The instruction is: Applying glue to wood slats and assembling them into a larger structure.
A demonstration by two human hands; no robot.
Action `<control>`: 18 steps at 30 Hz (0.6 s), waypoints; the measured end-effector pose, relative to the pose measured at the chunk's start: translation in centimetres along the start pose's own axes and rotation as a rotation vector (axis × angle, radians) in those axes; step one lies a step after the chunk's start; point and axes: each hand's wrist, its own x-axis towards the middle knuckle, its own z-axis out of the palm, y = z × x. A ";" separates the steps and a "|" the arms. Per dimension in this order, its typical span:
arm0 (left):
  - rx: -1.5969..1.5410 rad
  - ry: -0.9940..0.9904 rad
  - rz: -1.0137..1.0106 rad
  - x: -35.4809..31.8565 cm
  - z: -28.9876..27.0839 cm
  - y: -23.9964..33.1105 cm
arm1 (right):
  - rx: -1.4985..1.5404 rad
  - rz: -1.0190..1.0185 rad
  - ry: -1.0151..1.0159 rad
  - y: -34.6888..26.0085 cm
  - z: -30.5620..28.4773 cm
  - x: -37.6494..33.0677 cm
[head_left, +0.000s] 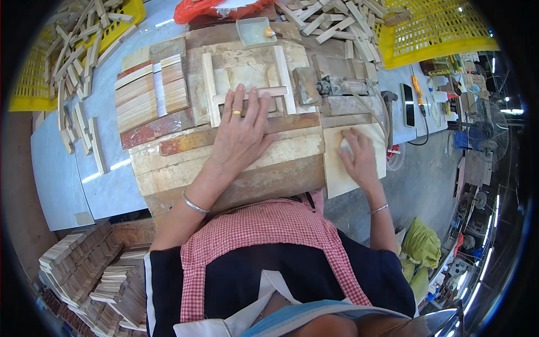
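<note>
- Bright yellow is seen on the two mesh crates, one at the far left (28, 78) and one at the far right (438, 28).
- The apron (264, 236) is done in a small red-and-white check, over a black top (236, 286).
- A gold ring (236, 113) and a silver bangle (193, 204) are worn on the left hand (241, 132).
- The desk (56, 174) is topped in pale blue-grey.
- The worn wooden jig (247, 163) is patchy tan and cream, with faded red paint on one plank (151, 130).
- The loose wood strips (73, 50) are pale beige.
- An orange-red plastic bag (196, 10) is spotted at the top.
- Lime green is shown by the cloth (421, 244) lower right.
</note>
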 end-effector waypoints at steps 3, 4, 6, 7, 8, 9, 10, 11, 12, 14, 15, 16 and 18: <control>-0.015 0.004 -0.012 -0.4 0.1 0.0 | -0.143 0.020 -0.073 0.9 0.9 -2.1; -0.010 0.023 -0.021 -0.3 0.3 0.0 | -0.050 0.057 -0.026 1.3 1.1 -1.7; -0.005 0.044 -0.027 -0.1 0.3 0.1 | 0.041 0.094 0.026 1.5 1.2 0.0; -0.001 0.040 -0.034 -0.2 0.4 0.2 | 0.234 0.119 0.100 0.1 0.9 1.9; 0.001 0.035 -0.041 -0.4 0.4 0.3 | 0.425 0.144 0.173 -1.5 0.4 4.1; 0.002 0.033 -0.045 -0.6 0.4 0.3 | 0.396 -0.008 0.192 -2.8 0.0 6.6; 0.004 0.026 -0.054 -0.6 0.4 0.3 | 0.360 -0.158 0.212 -4.1 -0.2 9.0; 0.008 0.020 -0.065 -0.6 0.5 0.2 | 0.343 -0.211 0.224 -5.4 0.3 11.1; 0.002 0.024 -0.060 -0.4 0.3 0.3 | 0.318 -0.260 0.239 -6.3 0.5 12.8; 0.004 0.035 -0.048 -0.1 0.3 0.5 | 0.244 -0.266 0.175 -6.4 2.5 15.1; -0.002 0.035 -0.046 0.0 0.4 0.5 | 0.175 -0.274 0.110 -6.4 3.1 15.6; 0.001 0.046 -0.030 -0.1 0.5 0.4 | 0.179 -0.280 0.101 -6.4 3.3 15.3; -0.001 0.057 -0.021 -0.5 0.7 0.2 | 0.140 -0.367 0.056 -6.3 3.1 14.1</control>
